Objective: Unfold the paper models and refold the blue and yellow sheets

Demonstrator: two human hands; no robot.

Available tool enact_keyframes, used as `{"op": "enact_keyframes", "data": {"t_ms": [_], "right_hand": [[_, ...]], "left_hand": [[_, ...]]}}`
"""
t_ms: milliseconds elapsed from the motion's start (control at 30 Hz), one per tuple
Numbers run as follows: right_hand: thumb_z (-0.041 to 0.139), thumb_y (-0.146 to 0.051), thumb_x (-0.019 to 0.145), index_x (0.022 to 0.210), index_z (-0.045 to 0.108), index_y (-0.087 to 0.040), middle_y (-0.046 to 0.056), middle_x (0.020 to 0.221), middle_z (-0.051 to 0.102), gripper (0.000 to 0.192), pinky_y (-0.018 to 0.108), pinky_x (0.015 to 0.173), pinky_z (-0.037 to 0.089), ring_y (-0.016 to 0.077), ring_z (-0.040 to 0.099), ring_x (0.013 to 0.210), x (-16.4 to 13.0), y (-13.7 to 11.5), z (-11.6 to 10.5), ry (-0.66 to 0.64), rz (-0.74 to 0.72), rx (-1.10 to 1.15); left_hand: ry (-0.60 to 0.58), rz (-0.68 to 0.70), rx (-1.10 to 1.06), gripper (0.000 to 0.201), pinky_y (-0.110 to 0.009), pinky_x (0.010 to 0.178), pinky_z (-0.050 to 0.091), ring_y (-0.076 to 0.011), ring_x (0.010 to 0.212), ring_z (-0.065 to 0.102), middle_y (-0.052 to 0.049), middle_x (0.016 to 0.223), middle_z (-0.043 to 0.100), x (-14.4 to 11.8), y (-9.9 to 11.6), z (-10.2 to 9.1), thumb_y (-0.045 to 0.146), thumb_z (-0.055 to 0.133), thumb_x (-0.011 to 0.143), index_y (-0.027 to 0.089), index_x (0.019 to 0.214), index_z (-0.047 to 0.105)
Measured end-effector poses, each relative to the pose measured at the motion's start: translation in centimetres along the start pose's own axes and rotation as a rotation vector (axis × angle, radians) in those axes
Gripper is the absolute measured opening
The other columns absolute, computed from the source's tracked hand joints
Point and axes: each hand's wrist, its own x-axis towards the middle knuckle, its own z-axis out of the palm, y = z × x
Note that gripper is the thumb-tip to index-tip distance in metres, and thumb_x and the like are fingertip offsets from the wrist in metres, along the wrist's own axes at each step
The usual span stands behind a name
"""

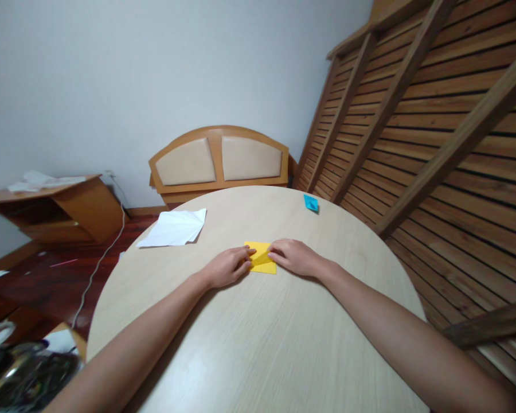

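Observation:
A yellow sheet of folding paper (pixel 264 268) lies on the round table (pixel 258 350), with a flap partly raised across its middle. My left hand (pixel 229 266) is at the paper's left edge, thumb and fingers pinched on it. From the right, my right hand (pixel 296 256) pinches the flap near the upper right edge with its fingertips. The fingers of both hands cover parts of the paper's sides. Farther back on the right rests a small blue folded paper piece (pixel 311 202).
White sheets (pixel 172 228) lie at the table's left rear. Beyond the table stands a headboard (pixel 219 131); wooden slats (pixel 413 143) lean on the right. A low cabinet (pixel 86 209) and a cable (pixel 98 261) are on the left.

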Motion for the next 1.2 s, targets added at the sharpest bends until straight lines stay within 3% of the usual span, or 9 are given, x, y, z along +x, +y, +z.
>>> {"op": "enact_keyframes", "data": {"t_ms": [167, 267, 400, 467, 567, 833, 1033, 1200], "right_hand": [[0.052, -0.027, 0.096, 0.125, 0.063, -0.019, 0.009, 0.108, 0.072, 0.032, 0.032, 0.083, 0.045, 0.0223, 0.065, 0.096, 0.2, 0.0, 0.8, 0.062, 0.057, 0.015], [0.053, -0.027, 0.095, 0.129, 0.059, -0.02, 0.008, 0.104, 0.071, 0.035, 0.032, 0.083, 0.046, 0.022, 0.064, 0.096, 0.2, 0.0, 1.0, 0.064, 0.058, 0.029], [0.053, -0.025, 0.095, 0.129, 0.059, -0.02, 0.008, 0.105, 0.07, 0.035, 0.033, 0.085, 0.046, 0.0223, 0.063, 0.099, 0.2, 0.0, 1.1, 0.079, 0.048, 0.034], [0.053, -0.023, 0.094, 0.127, 0.06, -0.02, 0.009, 0.108, 0.07, 0.033, 0.035, 0.089, 0.046, 0.0228, 0.063, 0.103, 0.3, 0.2, 1.3, 0.086, 0.049, 0.026], [0.055, -0.022, 0.093, 0.12, 0.063, -0.018, 0.011, 0.116, 0.068, 0.029, 0.038, 0.096, 0.045, 0.0238, 0.061, 0.108, 0.4, 0.6, 1.5, 0.108, 0.053, 0.002], [0.055, -0.027, 0.095, 0.117, 0.064, -0.017, 0.012, 0.119, 0.067, 0.026, 0.041, 0.1, 0.044, 0.025, 0.059, 0.113, 0.4, 1.4, 1.8, 0.11, 0.076, -0.006], [0.056, -0.046, 0.094, 0.134, 0.055, -0.019, 0.014, 0.136, 0.058, 0.048, 0.046, 0.109, 0.038, 0.0289, 0.05, 0.128, -0.1, 0.3, 1.6, 0.015, 0.054, 0.01], [0.055, -0.064, 0.088, 0.152, 0.037, -0.019, 0.015, 0.159, 0.034, 0.08, 0.051, 0.12, 0.022, 0.0336, 0.026, 0.148, -0.4, -0.1, 1.9, -0.042, 0.061, 0.004]], "left_hand": [[0.014, -0.026, -0.025, 0.021, -0.04, 0.1, 0.051, -0.0246, 0.119, 0.063, -0.012, 0.136, 0.063, -0.1, 0.0, 0.0, 0.027, 0.044, 0.097, 0.017, 0.102, 0.062], [0.017, -0.038, -0.016, 0.027, -0.041, 0.095, 0.054, -0.0249, 0.111, 0.066, -0.013, 0.132, 0.064, -0.2, -0.3, 0.2, 0.027, 0.046, 0.096, 0.016, 0.117, 0.059], [0.031, 0.052, 0.023, 0.041, -0.042, 0.103, 0.049, -0.0248, 0.122, 0.06, -0.012, 0.133, 0.063, -0.3, -0.6, 0.3, 0.024, 0.046, 0.096, 0.019, 0.136, 0.053], [0.031, 0.113, 0.034, 0.037, -0.043, 0.108, 0.045, -0.0242, 0.127, 0.055, -0.011, 0.137, 0.061, -0.2, -0.4, 0.1, 0.025, 0.044, 0.098, 0.022, 0.132, 0.059], [0.001, 0.14, 0.07, 0.035, -0.043, 0.106, 0.045, -0.0244, 0.12, 0.058, -0.012, 0.134, 0.062, -0.2, 0.1, -0.5, 0.031, 0.042, 0.101, 0.023, 0.123, 0.068], [-0.032, 0.197, 0.113, 0.037, -0.042, 0.099, 0.046, -0.0249, 0.111, 0.059, -0.012, 0.122, 0.064, -0.2, 1.2, -1.1, 0.035, 0.042, 0.101, 0.025, 0.125, 0.069], [-0.001, 0.186, 0.057, 0.035, -0.042, 0.098, 0.048, -0.0247, 0.109, 0.059, -0.012, 0.119, 0.063, -0.1, 1.0, -0.7, 0.035, 0.048, 0.097, 0.022, 0.123, 0.069], [0.005, 0.17, 0.04, 0.035, -0.041, 0.099, 0.048, -0.0252, 0.109, 0.058, -0.012, 0.117, 0.063, -0.1, 1.2, -0.9, 0.035, 0.051, 0.095, 0.022, 0.124, 0.067]]}}
